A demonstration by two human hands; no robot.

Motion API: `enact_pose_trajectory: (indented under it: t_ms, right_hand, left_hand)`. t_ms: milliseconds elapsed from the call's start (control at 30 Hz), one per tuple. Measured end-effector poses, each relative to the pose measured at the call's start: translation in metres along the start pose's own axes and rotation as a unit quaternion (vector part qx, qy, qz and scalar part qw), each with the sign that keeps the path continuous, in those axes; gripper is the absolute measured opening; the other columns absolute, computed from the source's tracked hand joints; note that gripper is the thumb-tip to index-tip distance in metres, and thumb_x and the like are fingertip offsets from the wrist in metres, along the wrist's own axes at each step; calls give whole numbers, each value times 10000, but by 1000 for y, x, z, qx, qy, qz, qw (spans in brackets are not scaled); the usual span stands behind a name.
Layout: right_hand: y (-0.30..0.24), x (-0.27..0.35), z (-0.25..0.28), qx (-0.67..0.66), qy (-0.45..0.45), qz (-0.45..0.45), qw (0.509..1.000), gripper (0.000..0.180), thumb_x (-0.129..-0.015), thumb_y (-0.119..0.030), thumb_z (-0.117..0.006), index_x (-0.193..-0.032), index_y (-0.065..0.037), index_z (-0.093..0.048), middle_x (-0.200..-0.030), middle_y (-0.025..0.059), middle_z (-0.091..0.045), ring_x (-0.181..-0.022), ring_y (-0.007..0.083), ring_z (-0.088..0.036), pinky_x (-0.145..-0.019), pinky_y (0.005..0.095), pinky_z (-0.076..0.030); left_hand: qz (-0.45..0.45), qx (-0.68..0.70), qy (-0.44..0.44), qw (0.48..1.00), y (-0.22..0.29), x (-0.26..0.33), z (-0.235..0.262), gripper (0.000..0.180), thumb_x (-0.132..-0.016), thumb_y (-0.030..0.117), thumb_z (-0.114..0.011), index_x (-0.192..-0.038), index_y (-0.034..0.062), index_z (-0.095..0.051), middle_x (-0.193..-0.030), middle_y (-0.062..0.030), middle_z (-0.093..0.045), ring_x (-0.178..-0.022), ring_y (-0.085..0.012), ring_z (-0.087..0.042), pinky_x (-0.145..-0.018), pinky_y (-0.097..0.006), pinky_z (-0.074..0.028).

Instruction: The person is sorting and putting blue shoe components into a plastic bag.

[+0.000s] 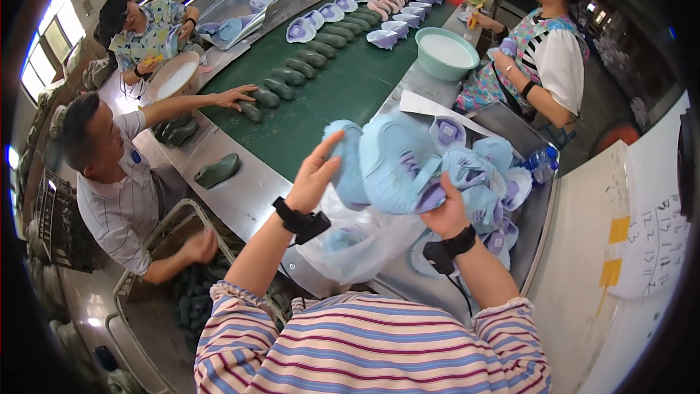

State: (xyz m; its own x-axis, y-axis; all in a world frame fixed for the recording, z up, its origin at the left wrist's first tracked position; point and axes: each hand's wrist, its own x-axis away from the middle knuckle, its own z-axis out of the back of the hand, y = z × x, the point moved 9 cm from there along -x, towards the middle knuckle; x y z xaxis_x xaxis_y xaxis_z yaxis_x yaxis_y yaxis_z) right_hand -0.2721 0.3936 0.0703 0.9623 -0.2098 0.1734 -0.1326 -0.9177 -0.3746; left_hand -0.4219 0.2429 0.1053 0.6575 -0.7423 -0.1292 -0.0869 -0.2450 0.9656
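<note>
Light blue shoe uppers with purple laces and lining are raised in front of me. My right hand [446,211] grips the front shoe upper [394,157] by its purple-lined collar. Just left of it, a second light blue shoe upper [345,164] is pinched at its edge by my left hand [315,176], which is partly hidden behind that piece. Below them a crumpled clear plastic bag [350,252] lies on the metal surface. More blue and purple uppers [477,182] are heaped in the metal tray beside my right hand.
A green conveyor belt [321,109] carries dark green shoe lasts [295,66] and rows of uppers. A co-worker at the left touches one last; two others work beside basins [440,55]. A wheeled cart [120,299] holding lasts stands at my left. A bottle [541,163] rests by the tray.
</note>
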Motion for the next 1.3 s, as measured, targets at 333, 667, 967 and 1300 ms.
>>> enact_pose_trajectory:
  t_ms: [333, 667, 967, 1300]
  right_hand:
    - [38, -43, 13, 517, 25, 50, 854, 606, -901, -285, -480, -1374, -84, -159, -1207, 90, -424, -988, 215, -538, -709, 333, -491]
    - [70, 5, 86, 504, 74, -169, 844, 294, -874, -122, -503, -1134, 10, -464, -997, 87, -570, -902, 181, -583, -722, 262, -461]
    - [103, -35, 73, 671, -62, -126, 728, 237, -853, -122, -474, -1020, 9, -581, -882, 94, -630, -827, 159, -587, -739, 277, -457]
    - [70, -64, 123, 894, -44, -87, 437, 389, -743, -124, -525, -1129, -76, -517, -1181, 260, -435, -1052, 407, -449, -825, 464, -422]
  left_hand:
    - [76, 16, 197, 977, -72, -27, 103, 672, -653, 34, -686, -1257, 48, -391, -1134, -140, -494, -1000, -214, -515, -856, -290, -427]
    - [135, -238, 570, 775, 7, -56, 391, 864, -702, 211, -620, -1359, 82, -74, -1077, -215, -483, -856, -289, -559, -591, -400, -515]
    - [246, -140, -227, 932, -134, -17, 68, 303, -856, 264, -531, -1046, 34, -585, -988, -67, -620, -903, -161, -585, -772, -292, -466]
    - [99, -581, -314, 744, -168, 167, -23, 476, -680, 232, -683, -1108, 105, -519, -1328, -188, -289, -1226, -369, -299, -903, -428, -416]
